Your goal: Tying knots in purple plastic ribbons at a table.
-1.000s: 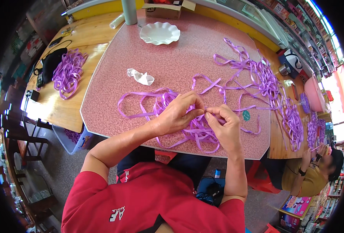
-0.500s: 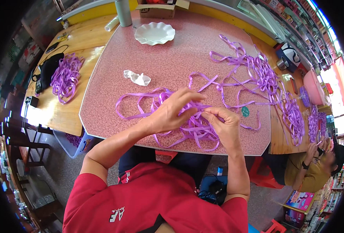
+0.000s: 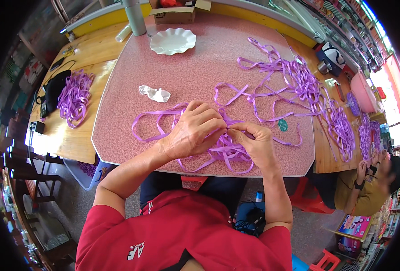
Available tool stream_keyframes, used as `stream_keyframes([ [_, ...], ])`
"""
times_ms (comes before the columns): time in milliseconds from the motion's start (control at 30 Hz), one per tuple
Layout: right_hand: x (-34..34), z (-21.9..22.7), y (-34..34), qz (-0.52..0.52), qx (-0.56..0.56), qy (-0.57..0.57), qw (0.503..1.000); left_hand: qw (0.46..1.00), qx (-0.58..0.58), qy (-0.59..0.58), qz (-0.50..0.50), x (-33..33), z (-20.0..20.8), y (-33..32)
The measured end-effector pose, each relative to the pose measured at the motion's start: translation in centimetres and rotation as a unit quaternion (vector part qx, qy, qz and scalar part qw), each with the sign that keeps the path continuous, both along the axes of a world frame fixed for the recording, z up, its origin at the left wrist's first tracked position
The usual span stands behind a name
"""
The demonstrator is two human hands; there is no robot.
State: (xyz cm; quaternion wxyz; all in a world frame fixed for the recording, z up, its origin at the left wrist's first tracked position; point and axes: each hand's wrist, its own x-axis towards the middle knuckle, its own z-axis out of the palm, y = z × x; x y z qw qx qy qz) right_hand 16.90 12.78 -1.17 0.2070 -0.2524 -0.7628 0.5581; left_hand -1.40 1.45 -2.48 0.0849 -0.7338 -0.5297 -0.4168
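Observation:
My left hand (image 3: 196,129) and my right hand (image 3: 252,141) meet above a loose heap of purple ribbon (image 3: 229,152) near the table's front edge. Between the pinched fingertips of both hands is a piece of that ribbon; the exact spot they grip is too small to make out. Loops of ribbon spread out to the left of my left hand and under both hands. A strand trails off to the right past my right wrist. More knotted purple ribbon (image 3: 304,86) lies in a tangle at the table's right side.
On the pink table (image 3: 204,67) are a white scalloped plate (image 3: 173,41) and crumpled white tissue (image 3: 154,93). A green bottle (image 3: 135,19) and cardboard box (image 3: 175,14) stand at the back. Another ribbon bundle (image 3: 75,97) lies on the left wooden table. A co-worker (image 3: 367,189) sits at right.
My left hand has closed its raised fingers and come down to meet my right hand at the ribbon. The view has shifted slightly.

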Motion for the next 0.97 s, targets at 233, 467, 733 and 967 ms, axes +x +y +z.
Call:
stream_keyframes([
  [233,0.1,-0.2,0.4,0.035,0.110,0.034,0.993,1.000,0.009,-0.002,0.009,0.3,-0.3,0.1],
  [467,-0.4,-0.3,-0.3,-0.013,0.011,-0.003,1.000,0.999,0.030,-0.017,0.023,0.4,-0.7,0.1],
  [733,-0.5,0.0,-0.3,-0.015,0.011,0.012,1.000,0.999,0.014,-0.036,0.017,0.2,-0.6,-0.2],
  [967,0.4,-0.5,0.4,-0.002,-0.043,0.005,0.999,0.995,-0.056,-0.075,0.026,-0.1,-0.9,-0.4],
])
